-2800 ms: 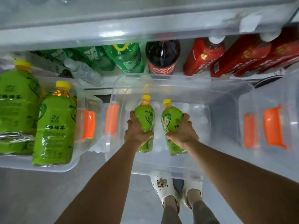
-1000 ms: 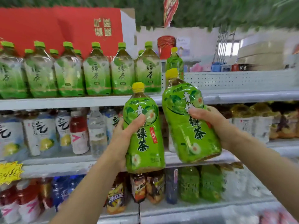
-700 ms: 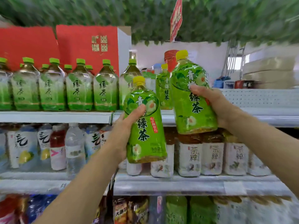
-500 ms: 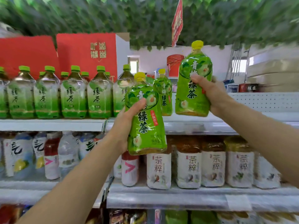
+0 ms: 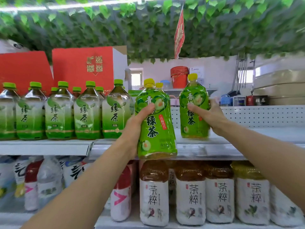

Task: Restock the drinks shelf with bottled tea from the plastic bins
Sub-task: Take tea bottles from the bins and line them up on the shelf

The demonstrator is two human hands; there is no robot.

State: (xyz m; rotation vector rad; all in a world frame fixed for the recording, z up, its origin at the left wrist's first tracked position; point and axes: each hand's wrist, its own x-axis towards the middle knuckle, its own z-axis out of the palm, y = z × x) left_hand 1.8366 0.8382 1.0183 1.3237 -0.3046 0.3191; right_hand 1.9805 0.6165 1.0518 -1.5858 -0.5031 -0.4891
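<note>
My left hand (image 5: 135, 128) grips a yellow-capped green tea bottle (image 5: 156, 128), held upright in front of the top shelf's edge (image 5: 214, 149), its base below shelf level. My right hand (image 5: 210, 115) grips a second yellow-capped green tea bottle (image 5: 194, 113), upright with its base at the top shelf surface. Behind the left bottle, another yellow cap (image 5: 159, 84) shows on the shelf. The plastic bins are out of view.
A row of green-capped tea bottles (image 5: 59, 113) fills the top shelf to the left, with red boxes (image 5: 82, 68) behind. White-labelled tea bottles (image 5: 189, 192) stand on the shelf below. The top shelf right of my right hand is bare, backed by a perforated panel (image 5: 264, 114).
Both bottles came up out of the bin to shelf height. In the last half second my right hand lowered its bottle onto the top shelf; my left hand raised its bottle slightly.
</note>
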